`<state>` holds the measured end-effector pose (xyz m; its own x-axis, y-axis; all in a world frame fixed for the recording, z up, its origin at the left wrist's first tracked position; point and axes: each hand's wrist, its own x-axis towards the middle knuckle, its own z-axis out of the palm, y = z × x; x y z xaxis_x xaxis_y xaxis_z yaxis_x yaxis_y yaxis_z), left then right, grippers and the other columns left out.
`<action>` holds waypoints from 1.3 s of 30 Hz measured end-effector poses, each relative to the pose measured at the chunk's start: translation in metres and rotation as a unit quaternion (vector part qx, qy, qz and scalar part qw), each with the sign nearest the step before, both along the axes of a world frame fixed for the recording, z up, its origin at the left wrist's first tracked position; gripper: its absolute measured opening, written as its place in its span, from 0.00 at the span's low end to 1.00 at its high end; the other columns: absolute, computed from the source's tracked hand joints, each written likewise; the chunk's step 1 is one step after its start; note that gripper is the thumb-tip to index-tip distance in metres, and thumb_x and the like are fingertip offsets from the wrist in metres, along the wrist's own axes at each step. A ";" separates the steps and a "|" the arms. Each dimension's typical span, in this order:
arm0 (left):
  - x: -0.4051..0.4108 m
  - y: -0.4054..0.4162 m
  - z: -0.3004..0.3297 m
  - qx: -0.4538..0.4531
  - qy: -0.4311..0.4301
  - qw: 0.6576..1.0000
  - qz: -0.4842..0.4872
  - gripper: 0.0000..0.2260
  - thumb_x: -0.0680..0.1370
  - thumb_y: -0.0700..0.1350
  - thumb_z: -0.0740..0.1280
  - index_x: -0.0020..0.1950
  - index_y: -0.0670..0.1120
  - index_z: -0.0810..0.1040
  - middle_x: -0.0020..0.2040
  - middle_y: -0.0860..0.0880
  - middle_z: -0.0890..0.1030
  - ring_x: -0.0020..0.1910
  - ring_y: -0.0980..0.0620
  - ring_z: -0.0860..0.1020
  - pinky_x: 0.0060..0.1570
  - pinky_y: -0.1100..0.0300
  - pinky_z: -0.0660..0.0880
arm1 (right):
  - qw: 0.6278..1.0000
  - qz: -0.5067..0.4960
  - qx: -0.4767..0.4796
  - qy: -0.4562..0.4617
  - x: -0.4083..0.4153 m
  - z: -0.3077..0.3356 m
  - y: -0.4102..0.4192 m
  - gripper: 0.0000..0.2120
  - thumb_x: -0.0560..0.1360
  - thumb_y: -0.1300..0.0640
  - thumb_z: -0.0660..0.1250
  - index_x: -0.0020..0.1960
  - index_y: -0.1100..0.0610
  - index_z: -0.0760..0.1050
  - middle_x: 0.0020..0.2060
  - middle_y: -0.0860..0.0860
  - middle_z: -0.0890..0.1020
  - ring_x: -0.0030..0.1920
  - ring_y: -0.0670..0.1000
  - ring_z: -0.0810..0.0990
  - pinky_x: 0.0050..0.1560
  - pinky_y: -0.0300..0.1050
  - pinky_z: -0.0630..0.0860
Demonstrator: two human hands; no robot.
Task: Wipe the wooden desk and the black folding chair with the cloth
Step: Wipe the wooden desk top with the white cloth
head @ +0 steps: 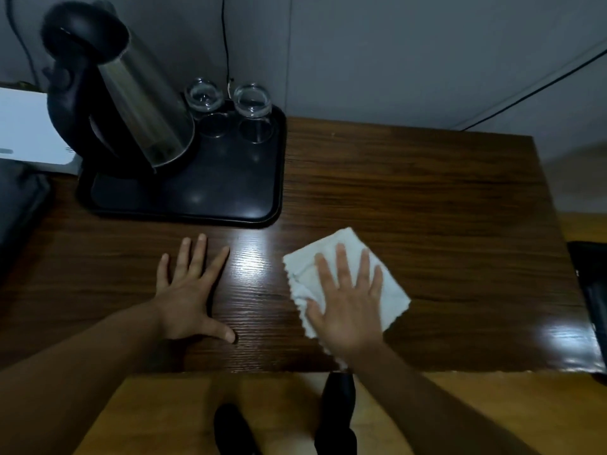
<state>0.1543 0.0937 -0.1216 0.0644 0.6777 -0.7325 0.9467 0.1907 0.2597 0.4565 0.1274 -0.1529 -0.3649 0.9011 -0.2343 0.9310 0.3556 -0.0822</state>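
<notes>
A dark wooden desk [410, 198] fills the middle of the view. A white cloth [303, 274] lies flat on it near the front edge. My right hand [349, 305] presses down on the cloth with fingers spread. To the left of it, my left hand [187, 290] rests flat on the bare wood, fingers apart, holding nothing. A black object at the right edge [591, 290] may be the folding chair; I cannot tell.
A black tray [230, 198] at the back left carries a steel kettle [131, 103] and two upturned glasses [253, 103]. A white box [29, 133] and a dark object [19, 205] sit at the far left. Cables hang on the wall. My shoes [338, 418] stand on the wooden floor below.
</notes>
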 end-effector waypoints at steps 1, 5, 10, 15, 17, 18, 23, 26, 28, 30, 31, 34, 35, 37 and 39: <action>-0.001 0.001 -0.001 -0.003 0.004 1.000 -0.001 0.70 0.42 0.87 0.59 0.68 0.67 0.16 0.67 0.52 0.10 0.67 0.50 0.12 0.70 0.38 0.24 | 1.000 0.015 -0.001 0.013 -0.016 -0.001 -0.017 0.39 0.77 0.33 0.56 0.84 0.47 0.52 0.84 0.56 0.50 0.82 0.70 0.45 0.78 0.73 0.47; -0.002 0.002 -0.001 -0.015 0.004 1.000 -0.009 0.72 0.39 0.86 0.59 0.67 0.67 0.15 0.67 0.53 0.10 0.66 0.50 0.11 0.70 0.38 0.23 | 0.989 0.148 -0.014 0.017 -0.021 -0.004 -0.054 0.43 0.73 0.32 0.60 0.83 0.45 0.53 0.84 0.55 0.52 0.83 0.67 0.45 0.77 0.73 0.50; -0.001 0.002 -0.002 -0.016 0.017 1.000 -0.020 0.74 0.46 0.80 0.71 0.67 0.66 0.15 0.66 0.52 0.10 0.65 0.49 0.11 0.67 0.38 0.22 | 0.998 0.050 -0.025 -0.031 0.062 0.004 0.009 0.40 0.76 0.29 0.51 0.84 0.45 0.51 0.84 0.54 0.50 0.82 0.68 0.46 0.77 0.74 0.52; 0.004 0.002 0.002 -0.016 0.034 0.999 -0.016 0.73 0.50 0.76 0.75 0.66 0.65 0.14 0.66 0.51 0.10 0.66 0.46 0.11 0.69 0.37 0.24 | 0.981 -0.187 -0.027 -0.043 0.022 0.005 0.060 0.39 0.78 0.30 0.44 0.84 0.45 0.41 0.84 0.54 0.40 0.81 0.69 0.36 0.79 0.72 0.40; 0.005 0.003 0.006 -0.018 0.037 0.999 -0.012 0.73 0.52 0.75 0.76 0.66 0.64 0.15 0.66 0.50 0.10 0.67 0.45 0.12 0.70 0.36 0.24 | 0.990 -0.135 -0.034 -0.020 -0.017 0.003 0.040 0.39 0.79 0.30 0.44 0.84 0.44 0.40 0.84 0.55 0.41 0.81 0.70 0.37 0.79 0.71 0.38; 0.005 0.001 0.006 -0.020 0.037 0.999 -0.012 0.73 0.53 0.75 0.76 0.66 0.64 0.15 0.66 0.50 0.10 0.67 0.45 0.13 0.71 0.36 0.25 | 0.996 -0.087 -0.023 -0.002 -0.034 0.001 0.022 0.39 0.79 0.30 0.45 0.84 0.45 0.43 0.85 0.55 0.44 0.81 0.70 0.38 0.79 0.71 0.39; 0.005 -0.002 0.004 -0.007 0.031 0.999 -0.008 0.72 0.54 0.73 0.77 0.67 0.62 0.16 0.66 0.49 0.10 0.66 0.45 0.12 0.71 0.37 0.25 | 0.984 0.175 0.003 0.024 -0.025 -0.007 -0.043 0.41 0.75 0.30 0.58 0.84 0.45 0.52 0.85 0.55 0.51 0.83 0.68 0.44 0.78 0.71 0.45; 0.002 -0.004 -0.003 0.017 0.022 0.999 -0.019 0.72 0.54 0.74 0.76 0.66 0.63 0.15 0.64 0.50 0.10 0.65 0.46 0.12 0.71 0.37 0.24 | 0.991 0.134 0.007 -0.024 0.021 -0.006 -0.023 0.41 0.77 0.29 0.54 0.84 0.42 0.47 0.84 0.52 0.47 0.83 0.67 0.43 0.79 0.66 0.40; -0.002 -0.008 -0.006 0.045 0.008 0.999 -0.021 0.70 0.55 0.75 0.75 0.67 0.65 0.16 0.66 0.51 0.10 0.66 0.46 0.12 0.71 0.37 0.24 | 0.999 0.002 -0.008 -0.052 0.030 -0.001 -0.007 0.40 0.77 0.28 0.48 0.84 0.41 0.43 0.84 0.52 0.43 0.83 0.65 0.38 0.80 0.66 0.38; -0.006 -0.016 -0.010 0.081 -0.003 0.996 -0.022 0.69 0.57 0.76 0.73 0.74 0.62 0.22 0.72 0.48 0.16 0.71 0.46 0.15 0.74 0.37 0.26 | 0.992 -0.115 -0.006 -0.048 0.010 0.000 -0.001 0.39 0.77 0.30 0.43 0.84 0.43 0.43 0.85 0.53 0.43 0.82 0.66 0.37 0.79 0.67 0.38; -0.009 -0.021 -0.011 0.103 -0.008 0.994 -0.021 0.67 0.59 0.76 0.72 0.78 0.59 0.27 0.76 0.47 0.20 0.74 0.45 0.18 0.75 0.38 0.28 | 0.987 -0.154 -0.006 -0.044 -0.007 0.000 0.000 0.39 0.76 0.30 0.41 0.84 0.44 0.42 0.85 0.53 0.43 0.82 0.67 0.36 0.79 0.68 0.38; -0.020 -0.044 -0.010 0.145 -0.048 0.988 -0.017 0.63 0.63 0.75 0.71 0.83 0.53 0.36 0.82 0.47 0.30 0.78 0.47 0.26 0.78 0.44 0.31 | 0.979 -0.202 -0.008 -0.042 -0.068 -0.003 -0.003 0.40 0.75 0.31 0.37 0.84 0.45 0.41 0.84 0.55 0.42 0.81 0.69 0.37 0.79 0.70 0.39; -0.027 -0.053 -0.008 0.149 -0.059 0.987 -0.024 0.63 0.63 0.75 0.71 0.83 0.53 0.37 0.82 0.47 0.32 0.79 0.48 0.26 0.77 0.46 0.30 | 0.979 -0.199 -0.006 -0.039 -0.088 -0.005 -0.007 0.40 0.76 0.31 0.38 0.84 0.45 0.41 0.84 0.55 0.42 0.81 0.69 0.37 0.79 0.71 0.39; -0.048 -0.066 -0.003 0.157 -0.070 0.984 -0.040 0.62 0.63 0.75 0.72 0.83 0.54 0.39 0.83 0.49 0.34 0.79 0.50 0.27 0.75 0.48 0.28 | 0.982 -0.187 -0.007 -0.029 -0.132 -0.007 -0.018 0.39 0.77 0.31 0.40 0.84 0.45 0.42 0.85 0.55 0.43 0.81 0.69 0.37 0.78 0.71 0.37; -0.079 -0.075 0.005 0.167 -0.068 0.983 -0.040 0.60 0.64 0.75 0.71 0.83 0.54 0.40 0.84 0.50 0.36 0.79 0.50 0.27 0.75 0.48 0.28 | 0.984 -0.174 -0.010 -0.022 -0.174 -0.007 -0.028 0.39 0.77 0.31 0.41 0.84 0.46 0.42 0.85 0.55 0.43 0.81 0.69 0.37 0.77 0.70 0.36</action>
<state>0.0749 0.0189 -0.1165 0.2092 0.8677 -0.4510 0.9070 0.0002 0.4211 0.2823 0.0995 -0.1600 -0.0231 0.9649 -0.2617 0.9990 0.0122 -0.0430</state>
